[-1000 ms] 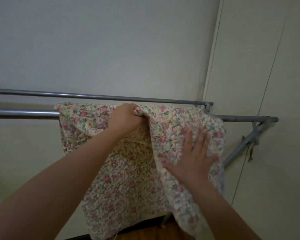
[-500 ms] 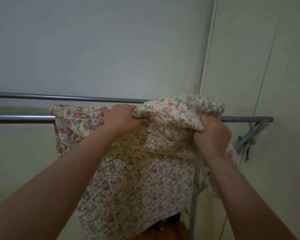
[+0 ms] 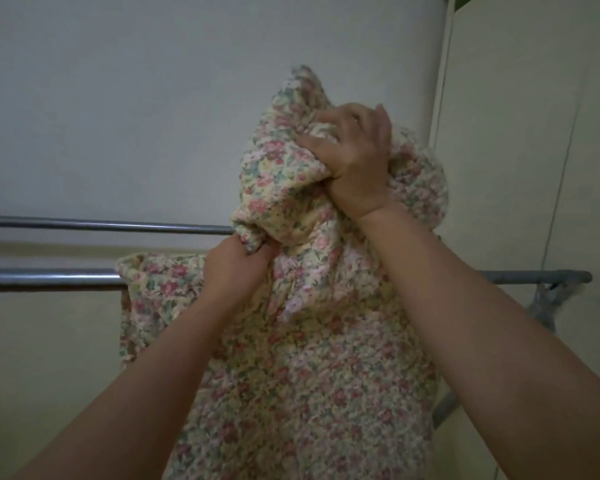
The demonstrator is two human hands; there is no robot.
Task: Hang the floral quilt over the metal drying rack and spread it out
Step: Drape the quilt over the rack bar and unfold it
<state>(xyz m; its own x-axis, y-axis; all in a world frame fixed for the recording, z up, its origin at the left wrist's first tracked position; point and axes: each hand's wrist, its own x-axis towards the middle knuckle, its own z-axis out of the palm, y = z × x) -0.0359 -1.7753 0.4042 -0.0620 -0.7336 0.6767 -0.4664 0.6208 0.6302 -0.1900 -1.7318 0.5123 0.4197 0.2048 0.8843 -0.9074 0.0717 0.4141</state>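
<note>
The floral quilt (image 3: 312, 368), cream with small pink and green flowers, hangs over the near bar of the metal drying rack (image 3: 49, 276) and drops down the middle of the view. My left hand (image 3: 234, 268) grips a fold of it at bar height. My right hand (image 3: 355, 157) is raised well above the bars, clenched on a bunched wad of the quilt. The quilt's left corner drapes over the near bar. The far bar (image 3: 101, 225) runs bare on the left until the quilt hides it.
A pale wall stands close behind the rack. At the right a cream door or panel (image 3: 534, 168) meets it at a corner. The rack's right end and a slanted grey brace (image 3: 548, 299) stick out past the quilt.
My right hand went from lying flat on the quilt to clenching it, then lifted the bunch high above the bars. The left hand kept its grip near the near bar.
</note>
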